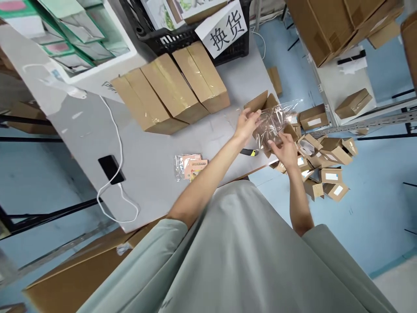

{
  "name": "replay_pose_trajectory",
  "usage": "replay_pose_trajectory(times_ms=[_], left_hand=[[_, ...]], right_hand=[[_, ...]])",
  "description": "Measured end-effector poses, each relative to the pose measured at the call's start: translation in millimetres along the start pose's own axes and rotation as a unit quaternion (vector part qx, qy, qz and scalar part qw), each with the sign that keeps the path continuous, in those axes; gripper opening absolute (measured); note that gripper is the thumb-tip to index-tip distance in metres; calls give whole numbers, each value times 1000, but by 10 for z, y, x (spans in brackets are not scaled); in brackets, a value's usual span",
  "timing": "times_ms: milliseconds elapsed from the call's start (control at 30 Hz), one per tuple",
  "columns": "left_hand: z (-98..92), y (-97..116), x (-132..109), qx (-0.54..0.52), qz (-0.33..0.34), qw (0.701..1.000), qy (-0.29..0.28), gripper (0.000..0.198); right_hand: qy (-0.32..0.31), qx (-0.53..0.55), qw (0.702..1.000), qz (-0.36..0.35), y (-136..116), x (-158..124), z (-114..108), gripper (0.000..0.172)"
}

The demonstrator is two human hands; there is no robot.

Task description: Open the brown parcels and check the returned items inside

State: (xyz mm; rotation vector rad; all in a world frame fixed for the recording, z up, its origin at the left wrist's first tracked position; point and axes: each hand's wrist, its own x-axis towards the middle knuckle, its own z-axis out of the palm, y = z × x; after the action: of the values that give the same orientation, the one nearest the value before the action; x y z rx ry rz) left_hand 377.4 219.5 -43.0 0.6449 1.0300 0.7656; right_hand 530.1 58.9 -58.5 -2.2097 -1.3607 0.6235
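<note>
**Both hands are gripping clear film above an open box**

In the head view, the left hand [246, 126] is holding the left side of the film [273, 124], its fingers closing on the crumpled edge. The right hand [286, 151] is gripping the film's lower right part between thumb and fingers. The film is thus lying between the two hands, touching both, and is spreading over the open box [257, 102], whose flaps are standing up behind it. How much of the film is sitting inside the box, I cannot tell.

The box is resting near the right end of the worktop [156, 187]. Just below the left hand, a black and yellow tool [250, 152] is lying close to the edge. Left of the left forearm, some booklets [195, 166] are lying with clear wrapping. Farther left, a phone [111, 169] is resting with a white cable [120, 145] running across it.

Beyond the booklets, three taped cartons [171, 87] are standing side by side, in front of a black crate [233, 54] that is bearing a lettered sheet [223, 30]. To the right, past the worktop's edge, a pile of small boxes [330, 176] is showing, several gaping open.
</note>
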Motion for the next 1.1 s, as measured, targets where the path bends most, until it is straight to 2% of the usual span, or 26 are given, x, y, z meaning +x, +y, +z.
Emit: replay_pose_trajectory(times_ms=[67, 100, 167, 233, 300, 367, 467, 500, 533, 567, 600, 633, 667, 700, 733, 800, 833, 933, 1033, 1100], left_hand=[[-34, -79, -96, -20, 22, 999, -13, 65], [-119, -96, -173, -18, 41, 999, -16, 65], [-420, -103, -333, 7, 82, 997, 0, 61], [-868, -102, -465, 44, 115, 991, 44, 55], [-1420, -121, -586, 81, 124, 984, 102, 50], [-2017, -173, -739, 115, 111, 973, 168, 46], [-2838, -308, -1056, 163, 58, 950, 261, 41], [-3060, -367, -1167, 178, 28, 940, 289, 39], [-3247, -431, -1271, 196, -5, 931, 309, 39], [-3398, -498, -1360, 217, -37, 921, 321, 38], [-3517, -568, -1431, 233, -64, 914, 325, 37], [-3605, -639, -1482, 245, -84, 911, 322, 35], [-3668, -708, -1514, 253, -96, 910, 315, 32], [-3710, -775, -1529, 256, -103, 912, 304, 29], [-3736, -840, -1531, 257, -105, 915, 294, 27], [-3756, -958, -1509, 261, -105, 920, 273, 25], [-3755, -1011, -1493, 263, -104, 922, 263, 25], [-3744, -1134, -1462, 265, -100, 930, 234, 27], [-3799, -1175, -1468, 268, -87, 934, 219, 35], [-3904, -1153, -1471, 285, -64, 925, 244, 44]], right_hand=[[-57, -114, 991, 40, -16, 116, 97, 61], [-83, -155, 983, 54, -23, 183, 156, 57], [-127, -203, 968, 70, -28, 315, 268, 46], [-154, -214, 961, 80, -25, 402, 326, 37], [-143, -202, 965, 89, -43, 399, 289, 32], [-83, -180, 977, 75, -126, 300, 179, 37], [27, -134, 991, 1, -441, 53, 122, 51], [27, -95, 995, -26, -592, -31, 204, 52], [-3, -41, 998, -50, -753, -110, 356, 50], [-64, 29, 995, -69, -914, -181, 577, 46], [-152, 104, 980, -69, -1065, -243, 854, 40], [-251, 166, 953, -42, -1198, -300, 1169, 34], [-342, 198, 919, 9, -1309, -354, 1499, 27], [-402, 202, 890, 76, -1396, -409, 1819, 22], [-421, 192, 876, 139, -1462, -466, 2111, 22], [-431, 184, 866, 173, -1540, -585, 2562, 29], [-427, 180, 867, 183, -1560, -642, 2714, 33], [-393, 164, 883, 198, -1573, -753, 2927, 34], [-337, 147, 910, 191, -1539, -696, 2910, 20], [-298, 140, 928, 173, -1494, -551, 2830, 11]])
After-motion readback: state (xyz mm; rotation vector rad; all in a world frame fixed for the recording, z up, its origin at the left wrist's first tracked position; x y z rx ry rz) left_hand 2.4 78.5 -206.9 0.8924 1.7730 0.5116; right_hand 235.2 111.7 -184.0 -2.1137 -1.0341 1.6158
